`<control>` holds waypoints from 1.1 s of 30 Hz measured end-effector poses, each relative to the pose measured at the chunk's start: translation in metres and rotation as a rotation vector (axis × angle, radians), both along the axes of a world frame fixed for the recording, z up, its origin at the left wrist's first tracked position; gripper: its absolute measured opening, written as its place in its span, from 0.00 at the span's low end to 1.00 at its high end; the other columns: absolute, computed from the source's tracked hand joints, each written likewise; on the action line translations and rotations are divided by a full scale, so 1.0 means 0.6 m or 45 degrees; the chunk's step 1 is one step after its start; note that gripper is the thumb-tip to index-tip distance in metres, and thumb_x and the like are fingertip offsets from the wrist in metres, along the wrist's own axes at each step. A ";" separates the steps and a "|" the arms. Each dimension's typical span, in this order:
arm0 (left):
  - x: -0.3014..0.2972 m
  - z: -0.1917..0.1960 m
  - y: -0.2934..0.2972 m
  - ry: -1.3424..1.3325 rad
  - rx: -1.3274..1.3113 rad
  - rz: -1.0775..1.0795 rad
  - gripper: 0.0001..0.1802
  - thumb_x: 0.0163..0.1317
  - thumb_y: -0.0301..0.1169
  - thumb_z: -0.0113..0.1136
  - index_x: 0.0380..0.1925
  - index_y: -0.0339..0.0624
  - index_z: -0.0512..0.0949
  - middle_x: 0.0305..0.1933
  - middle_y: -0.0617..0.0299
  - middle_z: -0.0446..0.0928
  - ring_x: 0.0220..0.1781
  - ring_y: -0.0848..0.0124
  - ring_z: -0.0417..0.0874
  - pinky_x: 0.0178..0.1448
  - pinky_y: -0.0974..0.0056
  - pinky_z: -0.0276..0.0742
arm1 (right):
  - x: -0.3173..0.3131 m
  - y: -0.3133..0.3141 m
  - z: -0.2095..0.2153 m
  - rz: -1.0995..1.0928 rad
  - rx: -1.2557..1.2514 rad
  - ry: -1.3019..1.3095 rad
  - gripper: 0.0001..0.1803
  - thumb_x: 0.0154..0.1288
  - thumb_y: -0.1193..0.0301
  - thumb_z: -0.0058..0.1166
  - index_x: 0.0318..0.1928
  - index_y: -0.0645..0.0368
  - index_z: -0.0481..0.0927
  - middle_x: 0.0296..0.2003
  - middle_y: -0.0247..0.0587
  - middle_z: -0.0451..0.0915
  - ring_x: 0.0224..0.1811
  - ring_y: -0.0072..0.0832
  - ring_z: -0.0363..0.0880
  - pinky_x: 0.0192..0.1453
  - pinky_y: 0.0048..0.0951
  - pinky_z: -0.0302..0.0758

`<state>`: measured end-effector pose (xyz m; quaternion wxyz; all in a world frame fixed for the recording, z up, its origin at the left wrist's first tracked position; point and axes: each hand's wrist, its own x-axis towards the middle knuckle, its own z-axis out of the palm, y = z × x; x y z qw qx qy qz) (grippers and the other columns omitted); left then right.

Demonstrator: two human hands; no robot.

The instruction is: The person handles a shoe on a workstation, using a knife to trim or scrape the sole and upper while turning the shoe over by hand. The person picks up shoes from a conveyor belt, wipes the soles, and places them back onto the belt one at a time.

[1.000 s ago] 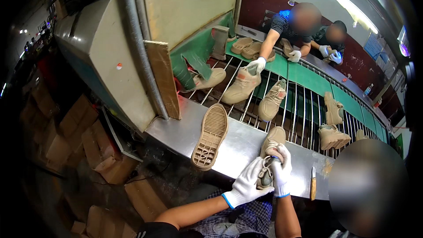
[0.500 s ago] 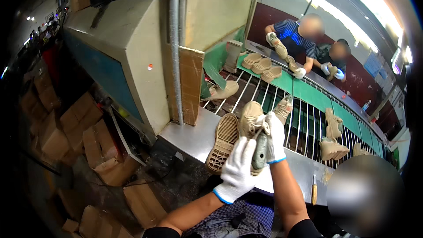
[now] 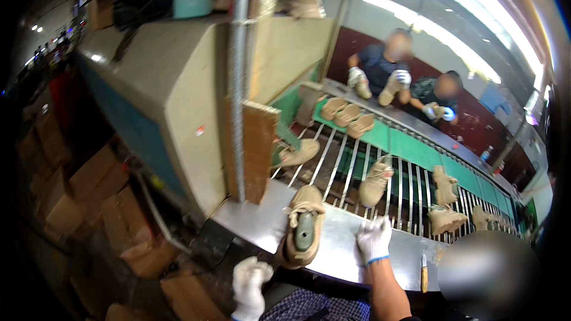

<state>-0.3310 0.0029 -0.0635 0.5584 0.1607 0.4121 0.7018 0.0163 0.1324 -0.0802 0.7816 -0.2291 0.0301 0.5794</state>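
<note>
Hanging half-open beside the front edge of the bench (image 3: 342,246), the left hand (image 3: 250,285) has loosely curled fingers and holds nothing. Next comes a beige shoe (image 3: 307,199) on the bench, toe toward the rack (image 3: 410,196), with a green last (image 3: 305,232) inside it, apart from both hands. The right hand (image 3: 375,239) is over the bench, fingers bent in; whether it grips anything I cannot tell. Just beyond, another shoe (image 3: 375,185) rests on the rack. Farther right, a knife (image 3: 424,274) lies on the bench.

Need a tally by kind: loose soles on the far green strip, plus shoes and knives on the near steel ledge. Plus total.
Soles: 3
Shoe: 1
Knife: 1
Total: 5
</note>
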 end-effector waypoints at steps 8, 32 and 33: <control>-0.047 -0.120 0.006 -1.160 -0.366 -0.491 0.19 0.78 0.47 0.63 0.41 0.41 0.87 0.37 0.54 0.87 0.43 0.59 0.86 0.55 0.51 0.85 | 0.032 -0.079 -0.028 -0.021 0.116 0.267 0.28 0.85 0.52 0.44 0.21 0.42 0.64 0.13 0.21 0.56 0.16 0.21 0.55 0.29 0.27 0.67; -0.025 0.030 0.268 -0.411 0.351 -0.328 0.30 0.81 0.55 0.51 0.71 0.48 0.73 0.71 0.53 0.77 0.73 0.53 0.74 0.77 0.46 0.71 | 0.002 -0.294 0.025 0.950 0.518 -0.737 0.34 0.75 0.43 0.59 0.65 0.60 0.81 0.60 0.52 0.86 0.61 0.46 0.86 0.72 0.49 0.80; -0.026 0.044 0.267 -0.441 0.367 -0.370 0.32 0.82 0.54 0.50 0.76 0.49 0.69 0.74 0.57 0.74 0.78 0.57 0.69 0.82 0.45 0.61 | 0.023 -0.278 0.064 0.718 0.672 -0.435 0.39 0.76 0.38 0.54 0.69 0.59 0.78 0.64 0.53 0.84 0.65 0.48 0.84 0.73 0.52 0.79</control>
